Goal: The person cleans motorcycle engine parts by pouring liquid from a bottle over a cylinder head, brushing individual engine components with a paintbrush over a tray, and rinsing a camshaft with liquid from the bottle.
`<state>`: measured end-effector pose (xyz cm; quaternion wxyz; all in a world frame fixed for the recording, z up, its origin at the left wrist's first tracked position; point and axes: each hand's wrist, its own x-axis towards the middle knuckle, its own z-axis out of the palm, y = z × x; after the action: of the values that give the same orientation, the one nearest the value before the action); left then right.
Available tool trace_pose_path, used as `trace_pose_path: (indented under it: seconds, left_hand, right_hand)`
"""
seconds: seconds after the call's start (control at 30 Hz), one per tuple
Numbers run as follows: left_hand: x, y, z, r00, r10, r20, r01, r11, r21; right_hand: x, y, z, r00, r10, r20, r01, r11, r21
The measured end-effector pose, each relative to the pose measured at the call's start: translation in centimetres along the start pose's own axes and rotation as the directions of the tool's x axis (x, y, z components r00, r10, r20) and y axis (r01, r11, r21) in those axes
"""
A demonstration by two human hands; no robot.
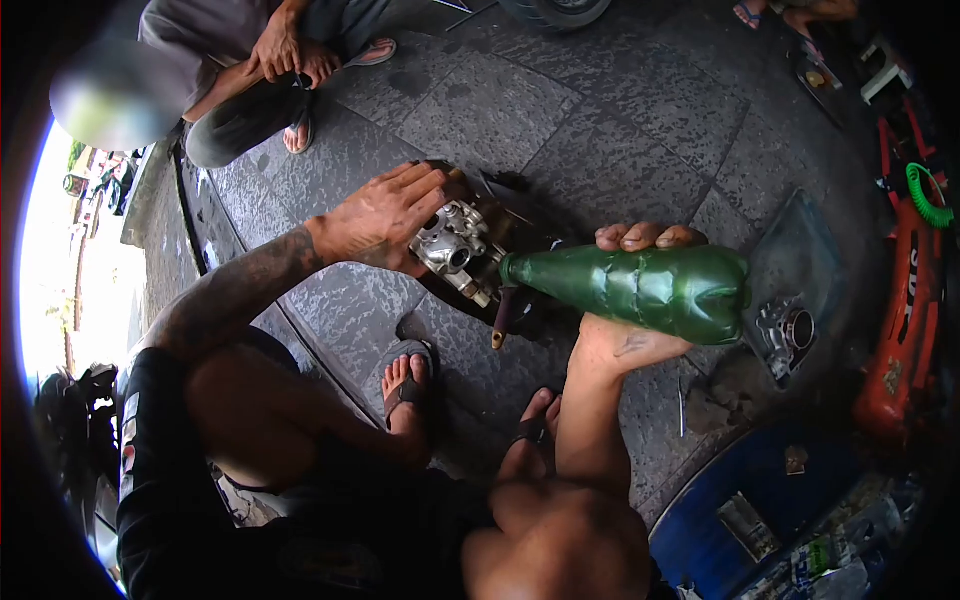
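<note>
My left hand (390,215) is wrapped over the far side of a silver metal carburetor (462,248), with its round port facing up. My right hand (630,345) grips a green plastic bottle (620,285) lying almost level, fingers over the top side and palm beneath. The bottle's narrow neck points left and reaches the carburetor's edge; whether liquid is coming out I cannot tell. Under the carburetor is a dark container (535,225), partly hidden by the bottle. A dark handle with a brass-coloured end (499,335) sticks out below the bottle neck.
Another metal part with a round opening (795,330) lies on clear plastic at right. Beyond it stands a red floor jack (895,320) with a green coiled hose (928,195). A blue tray (690,520) is at lower right. A seated person (270,70) is at upper left, near a tire (560,10).
</note>
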<state>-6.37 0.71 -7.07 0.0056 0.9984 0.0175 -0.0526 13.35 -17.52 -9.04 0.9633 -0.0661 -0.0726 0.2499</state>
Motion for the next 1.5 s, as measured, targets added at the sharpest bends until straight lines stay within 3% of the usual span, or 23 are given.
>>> trace_pose_path:
  seconds: [0.07, 0.13, 0.3, 0.57, 0.9, 1.13, 1.3, 1.4, 1.5]
  left_hand:
    - [-0.2, -0.4, 0.7, 0.997, -0.071, 0.043, 0.073, 0.997, -0.040]
    - [0.2, -0.1, 0.2, 0.991, -0.083, 0.102, 0.088, 0.995, -0.045]
    - [0.3, -0.5, 1.1, 0.993, -0.117, 0.029, 0.119, 0.990, -0.071]
    - [1.7, -0.1, 0.6, 0.987, -0.137, -0.081, 0.113, 0.963, -0.243]
    - [1.3, -0.6, 1.3, 0.985, -0.084, -0.154, 0.037, 0.957, -0.286]
    - [1.6, 0.2, -1.0, 0.997, -0.001, -0.079, -0.015, 0.980, -0.200]
    - [2.2, 0.6, -1.6, 0.997, 0.073, -0.037, -0.074, 0.997, -0.036]
    - [3.0, 1.1, -1.8, 0.994, 0.111, 0.010, -0.112, 0.994, 0.019]
    - [3.9, 1.6, -2.1, 0.987, 0.124, 0.098, -0.132, 0.989, 0.070]
  right_hand:
    - [0.5, -0.4, -1.3, 0.947, 0.048, 0.316, -0.033, 0.998, -0.051]
    - [0.5, -0.6, -1.4, 0.946, 0.055, 0.319, -0.036, 0.997, -0.067]
    - [0.7, -0.1, -2.1, 0.920, 0.043, 0.390, -0.057, 0.998, 0.024]
    - [1.9, -1.6, -2.9, 0.857, 0.047, 0.513, -0.032, 0.999, -0.039]
    - [1.8, -1.9, -2.4, 0.890, 0.045, 0.455, -0.042, 0.999, -0.017]
    - [1.6, -1.8, -2.4, 0.898, 0.096, 0.429, -0.093, 0.995, -0.027]
    - [1.4, -1.6, -3.1, 0.914, 0.106, 0.391, -0.095, 0.994, -0.048]
    - [1.5, -1.3, -3.8, 0.937, 0.105, 0.332, -0.107, 0.994, -0.012]
    - [0.9, -0.5, -4.7, 0.987, 0.136, 0.080, -0.142, 0.987, 0.078]
